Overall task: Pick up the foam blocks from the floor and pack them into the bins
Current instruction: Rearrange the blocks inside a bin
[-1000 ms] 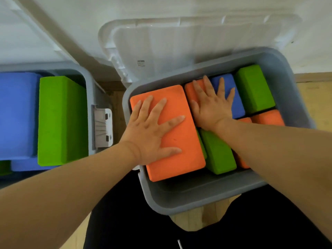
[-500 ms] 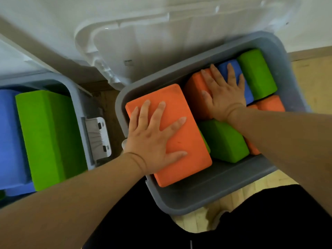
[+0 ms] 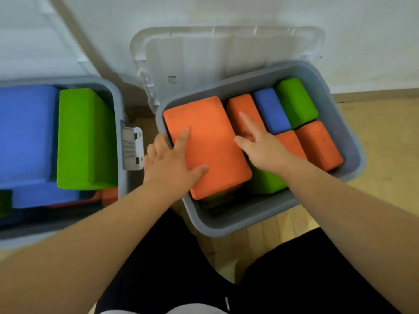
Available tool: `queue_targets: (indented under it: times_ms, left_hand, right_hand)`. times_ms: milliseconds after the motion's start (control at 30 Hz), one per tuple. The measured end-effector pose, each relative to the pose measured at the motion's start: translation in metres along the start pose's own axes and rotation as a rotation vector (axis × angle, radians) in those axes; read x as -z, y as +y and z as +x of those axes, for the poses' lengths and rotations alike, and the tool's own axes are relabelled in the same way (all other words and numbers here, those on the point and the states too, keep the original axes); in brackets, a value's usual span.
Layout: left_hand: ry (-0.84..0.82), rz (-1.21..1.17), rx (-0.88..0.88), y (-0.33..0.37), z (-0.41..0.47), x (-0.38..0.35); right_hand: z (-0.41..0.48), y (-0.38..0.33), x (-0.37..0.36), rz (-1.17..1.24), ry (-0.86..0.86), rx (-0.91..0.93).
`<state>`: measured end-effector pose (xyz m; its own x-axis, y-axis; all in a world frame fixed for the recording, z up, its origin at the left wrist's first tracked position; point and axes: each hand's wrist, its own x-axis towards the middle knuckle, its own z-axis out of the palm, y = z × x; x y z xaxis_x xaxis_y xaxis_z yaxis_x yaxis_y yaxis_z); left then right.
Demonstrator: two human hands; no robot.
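Observation:
The right grey bin [image 3: 238, 223] holds several foam blocks. A large orange block [image 3: 208, 141] lies flat on top at its left side. My left hand [image 3: 170, 162] grips this block's left edge, thumb and index finger on top and the other fingers curled over the edge by the bin wall. My right hand [image 3: 260, 148] rests spread at the block's right edge, its index finger on a narrower orange block [image 3: 242, 105]. Beside that stand a blue block [image 3: 269, 109] and a green block [image 3: 297, 100]. Two more orange blocks [image 3: 317, 146] and another green block [image 3: 267, 182] fill the near right.
The left grey bin [image 3: 120, 105] holds a big blue block [image 3: 25, 132] and a green block [image 3: 86, 139], with a latch [image 3: 133, 148] on its side. The white lid [image 3: 215, 62] leans open against the wall. Wooden floor [image 3: 385, 137] shows at the right, my dark-clothed legs below.
My left hand slid from flat on top of the large orange block to its left edge. My right hand drew back off the blue and orange blocks to the large block's right edge.

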<state>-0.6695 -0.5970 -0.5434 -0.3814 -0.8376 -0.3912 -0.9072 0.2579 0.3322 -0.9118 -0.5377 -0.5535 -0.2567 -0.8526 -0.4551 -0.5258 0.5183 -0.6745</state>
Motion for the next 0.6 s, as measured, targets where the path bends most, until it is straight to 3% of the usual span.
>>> queue_targets:
  times_ms: [100, 233, 433, 533, 600]
  left_hand:
    - [-0.084, -0.090, 0.052, 0.012, -0.023, -0.007]
    - [0.001, -0.076, 0.106, 0.045, -0.034, -0.005]
    - [0.002, -0.279, -0.255, 0.125, -0.034, -0.012]
    - [-0.022, -0.142, -0.427, 0.166, -0.022, -0.018]
    - [-0.016, 0.059, -0.465, 0.174, -0.014, -0.020]
  right_hand:
    - [-0.021, -0.003, -0.010, -0.020, -0.126, 0.033]
    - [-0.030, -0.026, 0.009, -0.119, -0.045, 0.136]
    - [-0.058, 0.012, 0.084, -0.244, 0.196, 0.042]
    - [-0.067, 0.037, 0.114, -0.280, 0.352, -0.099]
    - [-0.071, 0.051, 0.119, -0.336, 0.312, -0.227]
